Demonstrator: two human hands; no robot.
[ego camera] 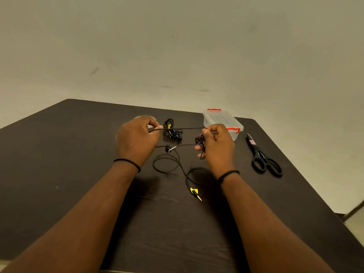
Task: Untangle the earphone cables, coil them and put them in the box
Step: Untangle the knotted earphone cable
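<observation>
Black earphone cable (178, 128) stretched taut between both hands above the dark tabletop (69, 154). Left hand (137, 138) pinches one end; right hand (216, 142) pinches the other, seemingly with earbuds bunched in its fingers. Slack loops and yellow-tagged plug (196, 193) lie near. Second tangled bundle (172, 131) far centre. Clear box (222, 123) far right, scissors (264, 156) right.

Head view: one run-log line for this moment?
phase: untangling | left hand: pinches earphone cable | right hand: holds cable, taut between | box: lid on | plug: on table
</observation>
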